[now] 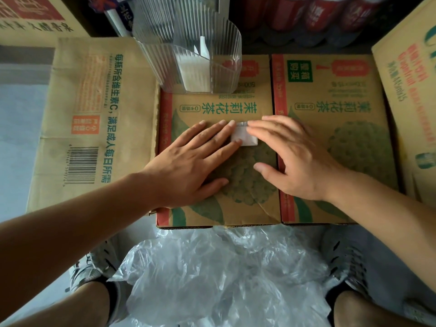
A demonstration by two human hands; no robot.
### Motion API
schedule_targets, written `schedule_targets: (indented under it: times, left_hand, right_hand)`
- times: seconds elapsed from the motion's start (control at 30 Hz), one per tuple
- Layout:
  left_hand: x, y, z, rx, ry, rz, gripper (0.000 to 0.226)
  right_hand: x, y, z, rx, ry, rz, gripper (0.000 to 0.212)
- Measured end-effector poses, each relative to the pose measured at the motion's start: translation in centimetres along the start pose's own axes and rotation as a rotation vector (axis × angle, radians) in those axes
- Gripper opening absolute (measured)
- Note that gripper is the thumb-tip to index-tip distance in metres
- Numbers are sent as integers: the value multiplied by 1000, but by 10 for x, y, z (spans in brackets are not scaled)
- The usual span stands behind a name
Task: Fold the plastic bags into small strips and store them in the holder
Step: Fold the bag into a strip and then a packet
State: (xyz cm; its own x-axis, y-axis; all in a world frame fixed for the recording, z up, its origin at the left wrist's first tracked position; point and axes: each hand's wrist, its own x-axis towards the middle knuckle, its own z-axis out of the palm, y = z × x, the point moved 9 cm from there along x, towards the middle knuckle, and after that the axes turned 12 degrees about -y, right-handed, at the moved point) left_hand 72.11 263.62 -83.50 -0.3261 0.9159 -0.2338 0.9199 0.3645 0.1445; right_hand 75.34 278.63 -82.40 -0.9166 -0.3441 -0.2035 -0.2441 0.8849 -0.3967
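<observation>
Both hands lie flat on one small folded plastic bag (244, 138), a white packet resting on top of a jasmine tea carton (247, 208). The left hand (188, 161) has its fingers straight and spread, with the fingertips pressing the packet's left edge. The right hand (299, 159) is equally flat, its fingers laid over the packet's upper right part and its thumb on the cardboard, apart from the packet. Neither hand has hold of anything; they only press.

The step in hand looks like flattening the last fold, so that the creases set and the trapped air is pushed out.

The next move calls for a pinch across the packet's thickness, firm enough that the slippery plastic does not spring open as it is lifted. The packet then goes to the clear ribbed holder (153, 55), which stands at the far edge of the same carton, near the fingertips. White folded pieces (195, 74) already stand inside it, and the new one should slide in beside them.

A heap of loose clear bags (212, 267) lies on the floor between the person's shoes (94, 263), so much of the task seems left to do
</observation>
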Motion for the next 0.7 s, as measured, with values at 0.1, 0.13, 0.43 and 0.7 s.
schedule_targets:
  times: [0.1, 0.13, 0.43, 0.7]
  left_hand:
    - [-1, 1, -5, -49, 22, 5, 75]
    - [-2, -1, -7, -79, 36, -4, 76]
    - [-10, -6, -26, -121, 181, -121, 49]
    - [-10, -4, -28, -209, 257, -122, 43]
  right_hand:
    - [0, 3, -3, 81, 54, 4, 68]
    - [0, 4, -4, 88, 79, 2, 66]
    - [-15, -14, -24, -46, 335, -67, 34]
    - [-17, -17, -27, 77, 373, -22, 35]
